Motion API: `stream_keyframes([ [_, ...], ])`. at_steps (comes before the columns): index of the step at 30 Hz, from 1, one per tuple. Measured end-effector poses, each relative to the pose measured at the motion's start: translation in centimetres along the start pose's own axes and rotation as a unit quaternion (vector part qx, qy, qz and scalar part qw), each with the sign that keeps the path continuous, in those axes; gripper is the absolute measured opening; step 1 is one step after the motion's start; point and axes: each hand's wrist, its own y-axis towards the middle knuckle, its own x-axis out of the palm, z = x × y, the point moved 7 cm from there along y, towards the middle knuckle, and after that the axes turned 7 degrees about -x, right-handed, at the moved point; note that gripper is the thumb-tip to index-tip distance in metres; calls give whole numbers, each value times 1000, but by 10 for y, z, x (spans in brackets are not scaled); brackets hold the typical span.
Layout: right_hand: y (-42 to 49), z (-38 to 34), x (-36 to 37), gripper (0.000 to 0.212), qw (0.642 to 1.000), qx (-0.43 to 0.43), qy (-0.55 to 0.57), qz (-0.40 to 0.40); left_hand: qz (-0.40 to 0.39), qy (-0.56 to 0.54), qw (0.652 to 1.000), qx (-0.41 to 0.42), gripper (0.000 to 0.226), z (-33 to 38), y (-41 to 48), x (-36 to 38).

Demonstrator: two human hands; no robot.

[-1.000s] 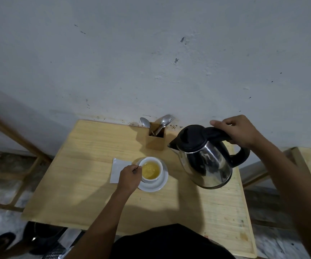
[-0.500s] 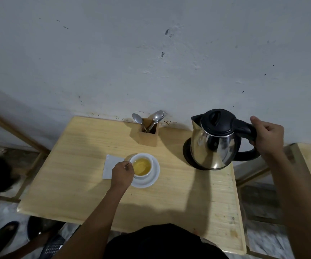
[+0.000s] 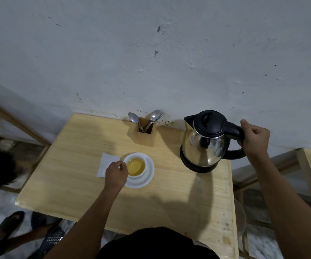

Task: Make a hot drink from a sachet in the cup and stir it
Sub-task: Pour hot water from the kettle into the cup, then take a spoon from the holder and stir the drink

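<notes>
Cup (image 3: 136, 166) upright on saucer (image 3: 147, 179); kettle (image 3: 206, 139) spout points left.

Left hand (image 3: 116, 173) low and forward, fingers pinched closed, forearm stretched out. Right hand (image 3: 255, 137) farther out, fist curled tight, arm extended.

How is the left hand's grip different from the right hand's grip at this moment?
The left hand pinches a thin utensil handle at the rim of the white cup; the right hand is a full fist around the black handle of the kettle. The left hand is low at the table's middle, the right hand at its far right corner. Both are closed on something.
</notes>
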Motion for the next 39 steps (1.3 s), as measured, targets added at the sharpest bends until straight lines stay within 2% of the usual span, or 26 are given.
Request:
stream_keyframes([
  [5,6,9,-1,55,1000,2,4,-20,-1,9,1000,9,32,1,-1,0],
  [11,2,26,-9,51,998,41,44,-1,5,2,1000,14,32,2,-1,-1],
  [16,0,33,-14,63,997,46,-29,50,-2,-1,1000,11,31,-2,1,0],
  [23,-24,17,-11,57,980,113,-69,150,-18,-2,1000,13,31,-1,1,-1],
  [26,-27,18,-7,59,976,131,-80,152,-13,6,1000,13,32,-1,1,-2],
  [30,-30,15,1,49,975,101,-136,148,-21,13,1000,10,32,-3,3,0],
  [33,-31,13,3,38,975,98,-130,149,-31,8,999,14,31,-1,3,-2],
  [37,-28,15,1,36,976,118,-108,145,-53,-11,999,4,31,-2,2,-3],
  [39,-31,8,1,38,971,110,-129,170,-66,-17,998,-1,30,-4,4,-3],
])
